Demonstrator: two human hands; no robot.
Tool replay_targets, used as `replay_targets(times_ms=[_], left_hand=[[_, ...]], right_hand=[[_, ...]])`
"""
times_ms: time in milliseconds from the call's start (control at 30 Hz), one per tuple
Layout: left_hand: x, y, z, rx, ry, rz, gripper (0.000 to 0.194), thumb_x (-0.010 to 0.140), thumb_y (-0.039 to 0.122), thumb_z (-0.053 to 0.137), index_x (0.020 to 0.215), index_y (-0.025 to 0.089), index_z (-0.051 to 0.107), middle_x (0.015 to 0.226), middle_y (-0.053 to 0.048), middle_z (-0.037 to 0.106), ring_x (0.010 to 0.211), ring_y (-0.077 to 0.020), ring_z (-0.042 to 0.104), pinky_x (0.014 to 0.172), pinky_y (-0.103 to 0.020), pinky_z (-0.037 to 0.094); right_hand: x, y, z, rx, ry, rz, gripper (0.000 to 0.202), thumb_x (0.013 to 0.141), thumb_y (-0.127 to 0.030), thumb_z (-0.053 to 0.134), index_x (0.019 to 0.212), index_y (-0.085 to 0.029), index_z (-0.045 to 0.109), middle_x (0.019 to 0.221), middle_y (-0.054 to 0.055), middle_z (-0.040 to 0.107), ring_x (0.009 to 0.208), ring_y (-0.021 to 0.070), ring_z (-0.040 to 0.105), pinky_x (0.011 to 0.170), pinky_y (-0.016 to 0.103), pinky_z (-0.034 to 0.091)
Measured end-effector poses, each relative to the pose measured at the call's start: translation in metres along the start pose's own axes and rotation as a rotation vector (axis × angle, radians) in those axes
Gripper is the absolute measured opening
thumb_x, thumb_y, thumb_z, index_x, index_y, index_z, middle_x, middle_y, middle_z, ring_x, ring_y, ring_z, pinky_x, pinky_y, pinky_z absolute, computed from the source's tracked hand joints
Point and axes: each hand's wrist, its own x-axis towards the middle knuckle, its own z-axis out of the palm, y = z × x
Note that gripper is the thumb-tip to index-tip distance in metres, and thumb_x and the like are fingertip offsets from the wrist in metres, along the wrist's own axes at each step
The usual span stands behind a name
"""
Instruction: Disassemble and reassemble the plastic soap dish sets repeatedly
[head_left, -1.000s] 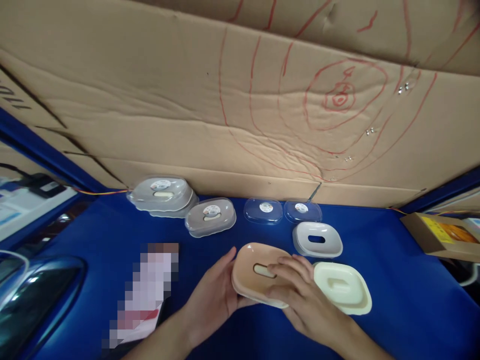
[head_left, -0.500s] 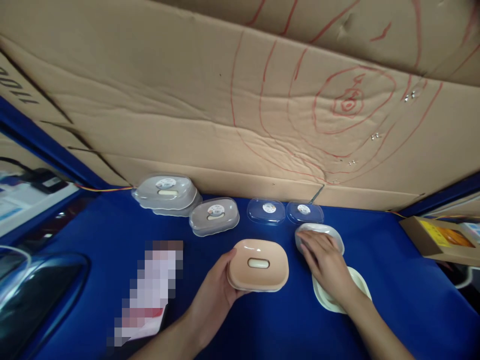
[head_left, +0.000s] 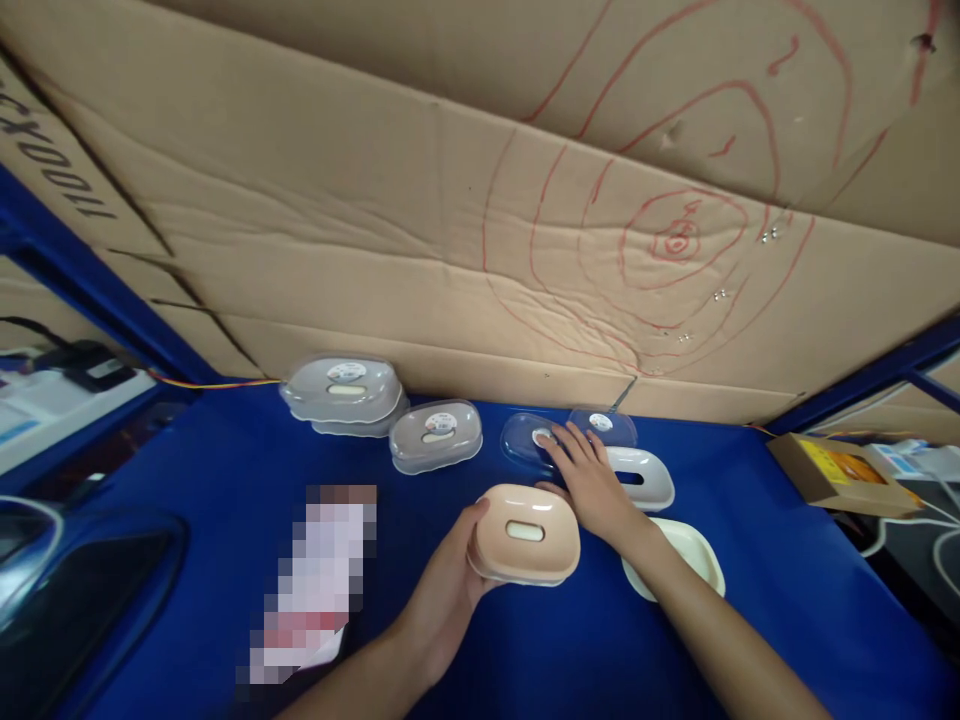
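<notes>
Peach dish (head_left: 526, 556) fills left grip (head_left: 451, 578); apparently supported beneath.

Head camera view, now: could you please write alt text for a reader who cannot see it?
A left hand holds a peach dish at a blue table, while the right hand is over a clear lid. A white dish and a cream dish lie to the right, covered dishes to the left, before a cardboard wall.
</notes>
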Motion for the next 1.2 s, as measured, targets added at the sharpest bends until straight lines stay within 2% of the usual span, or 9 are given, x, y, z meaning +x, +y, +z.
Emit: replay_targets(times_ms=[133, 300, 400, 533, 733, 800, 867, 1067, 1200], left_hand=[[0.003, -0.002, -0.001, 0.005, 0.030, -0.020, 0.049, 0.100, 0.049, 0.061, 0.137, 0.018, 0.067, 0.131, -0.011, 0.077, 0.127, -0.0312, 0.068, 0.101, -0.042, 0.055], [0.008, 0.002, -0.005, -0.011, -0.012, -0.018, 0.048, 0.101, 0.051, 0.061, 0.135, 0.018, 0.069, 0.133, -0.011, 0.076, 0.125, -0.0308, 0.069, 0.098, -0.041, 0.058], [0.010, 0.004, -0.006, -0.042, -0.066, -0.049, 0.050, 0.103, 0.052, 0.058, 0.136, 0.016, 0.069, 0.134, -0.013, 0.075, 0.124, -0.0302, 0.069, 0.100, -0.041, 0.057], [0.010, 0.008, -0.004, -0.022, -0.113, -0.066, 0.056, 0.106, 0.055, 0.050, 0.137, 0.013, 0.069, 0.135, -0.015, 0.075, 0.124, -0.0304, 0.069, 0.105, -0.042, 0.054], [0.005, 0.011, -0.001, 0.086, -0.251, -0.061, 0.063, 0.104, 0.062, 0.049, 0.141, 0.015, 0.067, 0.139, -0.017, 0.073, 0.126, -0.0333, 0.068, 0.107, -0.046, 0.051], [0.004, 0.012, 0.000, 0.121, -0.278, -0.045, 0.061, 0.103, 0.061, 0.053, 0.143, 0.016, 0.065, 0.142, -0.018, 0.071, 0.129, -0.0339, 0.067, 0.107, -0.046, 0.052], [0.003, 0.011, -0.001, 0.132, -0.277, -0.058, 0.062, 0.103, 0.061, 0.052, 0.142, 0.015, 0.066, 0.141, -0.018, 0.071, 0.129, -0.0332, 0.068, 0.106, -0.044, 0.053], [0.005, 0.012, -0.003, 0.062, -0.264, -0.137, 0.066, 0.102, 0.066, 0.050, 0.136, 0.013, 0.070, 0.134, -0.018, 0.075, 0.129, -0.0345, 0.068, 0.106, -0.046, 0.053], [0.002, 0.012, 0.000, 0.092, -0.234, -0.086, 0.060, 0.100, 0.059, 0.059, 0.138, 0.013, 0.067, 0.135, -0.018, 0.074, 0.126, -0.0333, 0.068, 0.104, -0.045, 0.053]], right_hand=[[-0.003, 0.006, -0.002, 0.067, 0.043, 0.021, 0.043, 0.106, -0.032, 0.059, 0.148, -0.021, 0.058, 0.140, 0.017, 0.068, 0.130, 0.0352, 0.065, 0.110, 0.055, 0.052], [-0.034, 0.005, -0.018, 0.196, 0.124, 0.048, 0.041, 0.112, -0.030, 0.042, 0.151, -0.026, 0.052, 0.140, 0.011, 0.070, 0.125, 0.0282, 0.070, 0.105, 0.049, 0.059], [-0.057, -0.009, -0.027, 0.394, 0.095, -0.049, 0.038, 0.111, -0.023, 0.045, 0.146, -0.031, 0.056, 0.139, 0.007, 0.070, 0.128, 0.0246, 0.068, 0.107, 0.045, 0.058], [-0.070, -0.028, -0.029, 0.545, 0.065, -0.167, 0.038, 0.108, -0.013, 0.046, 0.139, -0.030, 0.059, 0.137, 0.008, 0.068, 0.132, 0.0245, 0.063, 0.110, 0.045, 0.056], [-0.072, -0.031, -0.023, 0.543, 0.003, -0.239, 0.035, 0.104, -0.027, 0.064, 0.139, -0.025, 0.058, 0.147, 0.011, 0.060, 0.149, 0.0275, 0.048, 0.123, 0.048, 0.046], [-0.073, -0.031, -0.023, 0.540, 0.025, -0.271, 0.026, 0.104, -0.023, 0.063, 0.131, -0.024, 0.062, 0.145, 0.011, 0.061, 0.151, 0.0264, 0.046, 0.126, 0.047, 0.043], [-0.074, -0.032, -0.024, 0.542, 0.058, -0.311, 0.020, 0.106, -0.016, 0.057, 0.123, -0.023, 0.064, 0.141, 0.010, 0.064, 0.151, 0.0242, 0.047, 0.128, 0.045, 0.040], [-0.076, -0.038, -0.028, 0.485, 0.046, -0.407, 0.029, 0.103, -0.002, 0.048, 0.119, -0.018, 0.066, 0.141, 0.011, 0.066, 0.152, 0.0213, 0.046, 0.127, 0.038, 0.041], [-0.076, -0.042, -0.028, 0.477, 0.014, -0.411, 0.038, 0.101, 0.000, 0.048, 0.130, -0.018, 0.063, 0.140, 0.011, 0.067, 0.153, 0.0214, 0.044, 0.128, 0.039, 0.041]])
